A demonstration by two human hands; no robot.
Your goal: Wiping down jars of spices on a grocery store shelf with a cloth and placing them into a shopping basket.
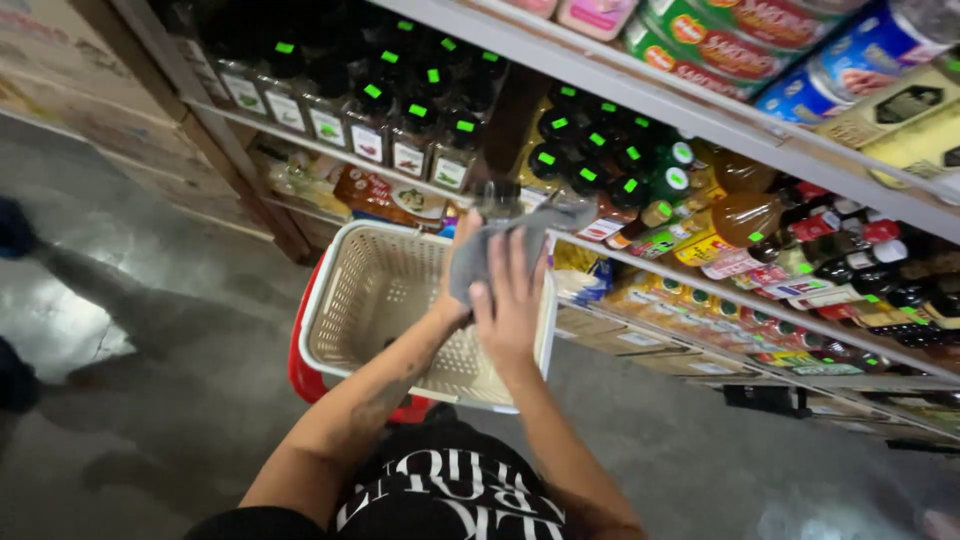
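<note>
My left hand [463,236] is raised over a beige plastic basket [365,290] and grips a dark bottle [498,198], most of which is wrapped in a grey cloth [478,255]. My right hand [512,305] presses on that cloth from the near side, fingers spread along it, and covers the bottle's lower part. Only the bottle's top shows above the cloth. Both hands are held just in front of the shelf's edge.
Store shelves [640,100] run across the right, packed with dark green-capped bottles [590,150], amber sauce bottles [745,215] and cans [730,40]. The basket sits on a red base [300,375] on the grey concrete floor [150,330]. Dark shoes [15,230] show at the left edge.
</note>
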